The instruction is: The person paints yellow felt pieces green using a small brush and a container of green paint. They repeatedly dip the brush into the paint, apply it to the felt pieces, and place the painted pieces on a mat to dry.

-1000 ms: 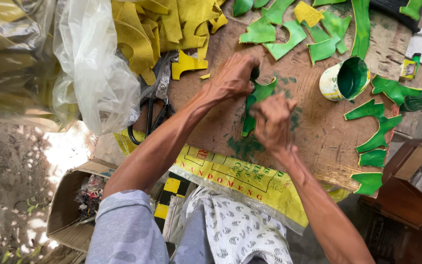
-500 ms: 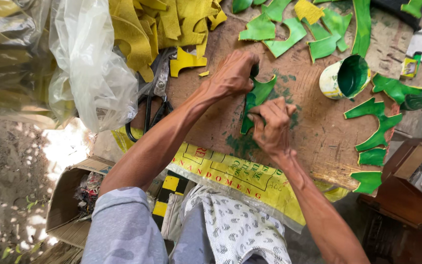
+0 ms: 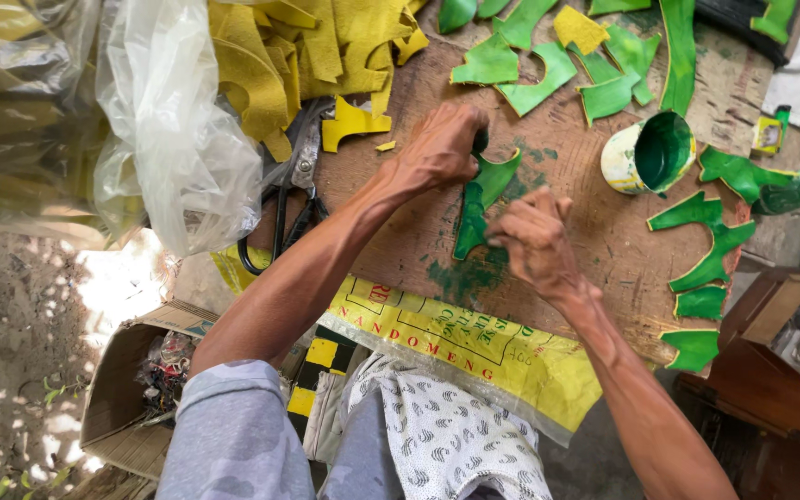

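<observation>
By the tabletop's (image 3: 604, 231) left edge lies a clear plastic bag (image 3: 178, 120), and just beside it a heap of yellow cut pieces (image 3: 317, 46) fills the far left corner. Black-handled scissors (image 3: 293, 199) lie at the left edge below the heap, partly under the bag, with one yellow piece (image 3: 352, 123) just beside them. Off that edge, lower down, an open cardboard box (image 3: 122, 398) sits on the ground.

Near the middle of the tabletop the left hand (image 3: 442, 148) presses down on the far end of a curved green piece (image 3: 476, 206), its grip closed over that end with the fingers curled. The piece lies flat on the wood, running toward the near edge, above a smear of green paint. The right hand (image 3: 534, 241) is balled into a fist touching the piece's near right side; what its grip encloses cannot be told. A yellow printed sack (image 3: 474, 356) hangs over the near edge.

Toward the far edge lie more green pieces (image 3: 548, 65). Right of the hands a tipped can of green paint (image 3: 650, 153) rests, and green painted pieces (image 3: 710, 268) line the right edge.
</observation>
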